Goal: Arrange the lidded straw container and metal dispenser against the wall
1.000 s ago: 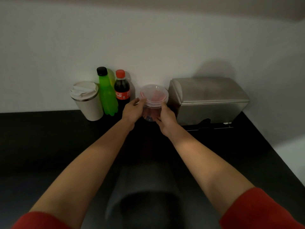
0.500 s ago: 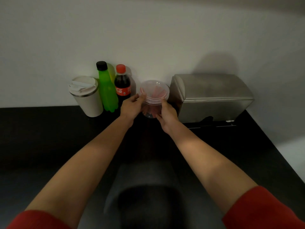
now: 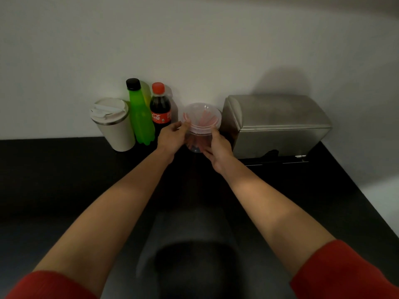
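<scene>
My left hand (image 3: 172, 138) and right hand (image 3: 218, 147) clasp the upright straw tub (image 3: 201, 124) at frame centre; the wall lies just beyond, dispenser (image 3: 278, 126) close right.

Lower part of straw container (image 3: 201, 119) hidden behind both hands: left hand (image 3: 171, 138), right hand (image 3: 219, 148). Straws inside blurred through clear plastic, number untold. Base of cola bottle (image 3: 160, 111) covered by left hand. Red sleeves cut off at bottom edge. Foreground blurred and dark, unidentified.
</scene>
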`<state>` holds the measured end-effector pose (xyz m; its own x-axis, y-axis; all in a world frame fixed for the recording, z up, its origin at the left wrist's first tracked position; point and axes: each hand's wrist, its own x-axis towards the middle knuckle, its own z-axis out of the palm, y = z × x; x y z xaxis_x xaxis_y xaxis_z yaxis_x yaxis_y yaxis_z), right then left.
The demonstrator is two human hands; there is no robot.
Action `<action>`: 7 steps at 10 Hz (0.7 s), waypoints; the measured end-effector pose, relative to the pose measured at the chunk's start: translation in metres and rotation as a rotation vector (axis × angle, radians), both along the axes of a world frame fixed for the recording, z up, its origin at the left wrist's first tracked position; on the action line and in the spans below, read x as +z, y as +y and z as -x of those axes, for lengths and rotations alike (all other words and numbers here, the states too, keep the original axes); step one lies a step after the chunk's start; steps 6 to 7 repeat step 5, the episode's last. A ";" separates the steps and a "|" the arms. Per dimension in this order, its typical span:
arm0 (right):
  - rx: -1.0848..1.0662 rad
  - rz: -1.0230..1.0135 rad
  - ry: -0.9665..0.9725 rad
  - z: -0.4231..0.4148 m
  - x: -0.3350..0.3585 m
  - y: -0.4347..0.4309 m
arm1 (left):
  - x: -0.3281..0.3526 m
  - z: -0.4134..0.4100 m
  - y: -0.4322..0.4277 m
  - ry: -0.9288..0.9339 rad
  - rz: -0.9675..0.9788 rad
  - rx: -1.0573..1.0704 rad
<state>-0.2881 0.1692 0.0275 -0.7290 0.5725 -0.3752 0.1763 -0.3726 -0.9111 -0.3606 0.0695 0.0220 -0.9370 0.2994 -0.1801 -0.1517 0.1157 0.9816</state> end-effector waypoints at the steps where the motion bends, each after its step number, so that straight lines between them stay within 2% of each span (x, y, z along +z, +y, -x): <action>1: 0.012 0.011 -0.022 -0.005 0.004 -0.001 | 0.001 -0.004 -0.002 0.007 0.024 0.009; 5: 0.122 -0.011 -0.060 -0.042 0.013 -0.006 | 0.014 -0.036 -0.019 0.254 0.235 0.021; 7: 0.122 -0.011 -0.060 -0.042 0.013 -0.006 | 0.014 -0.036 -0.019 0.254 0.235 0.021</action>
